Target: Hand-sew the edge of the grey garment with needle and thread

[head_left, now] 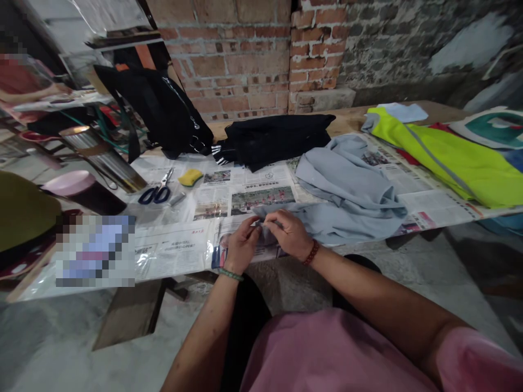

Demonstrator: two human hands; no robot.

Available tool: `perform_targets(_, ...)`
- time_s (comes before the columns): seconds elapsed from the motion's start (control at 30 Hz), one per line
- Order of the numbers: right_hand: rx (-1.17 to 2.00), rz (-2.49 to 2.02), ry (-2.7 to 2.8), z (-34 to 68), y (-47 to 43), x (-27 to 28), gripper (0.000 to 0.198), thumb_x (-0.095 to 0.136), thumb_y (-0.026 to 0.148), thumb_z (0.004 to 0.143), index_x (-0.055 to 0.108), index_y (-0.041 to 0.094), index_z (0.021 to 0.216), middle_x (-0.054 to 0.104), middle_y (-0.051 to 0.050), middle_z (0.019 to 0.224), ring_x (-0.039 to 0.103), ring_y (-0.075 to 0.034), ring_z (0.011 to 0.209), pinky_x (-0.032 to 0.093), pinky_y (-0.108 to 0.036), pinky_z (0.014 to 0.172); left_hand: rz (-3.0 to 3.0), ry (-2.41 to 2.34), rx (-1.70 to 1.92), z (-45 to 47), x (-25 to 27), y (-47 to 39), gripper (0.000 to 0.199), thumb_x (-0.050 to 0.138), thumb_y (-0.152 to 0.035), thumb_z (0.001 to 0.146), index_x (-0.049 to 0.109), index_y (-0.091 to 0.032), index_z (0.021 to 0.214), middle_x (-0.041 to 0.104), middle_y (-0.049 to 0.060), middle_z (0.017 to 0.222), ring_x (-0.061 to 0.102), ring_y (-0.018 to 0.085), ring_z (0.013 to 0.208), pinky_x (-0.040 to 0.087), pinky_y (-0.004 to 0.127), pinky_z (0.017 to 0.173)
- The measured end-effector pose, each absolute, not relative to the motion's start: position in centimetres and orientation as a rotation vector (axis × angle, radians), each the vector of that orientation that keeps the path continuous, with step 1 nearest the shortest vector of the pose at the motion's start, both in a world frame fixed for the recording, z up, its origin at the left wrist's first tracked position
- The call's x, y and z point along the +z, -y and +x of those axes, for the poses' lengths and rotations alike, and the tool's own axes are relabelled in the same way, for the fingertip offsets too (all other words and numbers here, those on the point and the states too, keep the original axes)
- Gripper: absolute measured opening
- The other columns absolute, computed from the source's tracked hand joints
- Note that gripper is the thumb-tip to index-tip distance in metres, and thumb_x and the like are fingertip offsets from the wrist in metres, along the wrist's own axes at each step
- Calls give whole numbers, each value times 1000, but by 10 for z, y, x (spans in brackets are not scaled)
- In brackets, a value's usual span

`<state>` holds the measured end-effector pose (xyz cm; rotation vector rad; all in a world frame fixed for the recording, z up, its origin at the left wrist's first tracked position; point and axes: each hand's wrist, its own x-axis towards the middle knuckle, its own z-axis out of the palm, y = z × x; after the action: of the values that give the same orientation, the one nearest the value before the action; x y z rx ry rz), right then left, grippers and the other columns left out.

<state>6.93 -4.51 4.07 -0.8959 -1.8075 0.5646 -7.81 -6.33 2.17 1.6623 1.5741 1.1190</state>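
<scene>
A light grey garment lies crumpled on the newspaper, and one narrow end of it reaches the fingertips of both hands. My left hand has thumb and forefinger pinched together. Almost touching it, my right hand pinches too, with its fingers curled. Something small and dark shows between the fingertips, too small to name. Behind the hands lie scissors with dark blue handles, and a yellow sponge.
Newspaper under clear plastic covers the table. Left stand a pink-lidded tumbler and a metal flask. A black bag and black cloth lie behind. Right are a yellow-green garment and an iron. Another person sits far left.
</scene>
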Motion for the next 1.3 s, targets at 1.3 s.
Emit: perform_targets(1.3,1510,-778,853,167,-29,91,14,54,28,79,42,21,81,50,8,56,54,-8,48,44,-20,48,2126,-1306,951,-75,12,66,23,62,-36,73,68,-22,89,70,5,85,62,18,81,43,34,81)
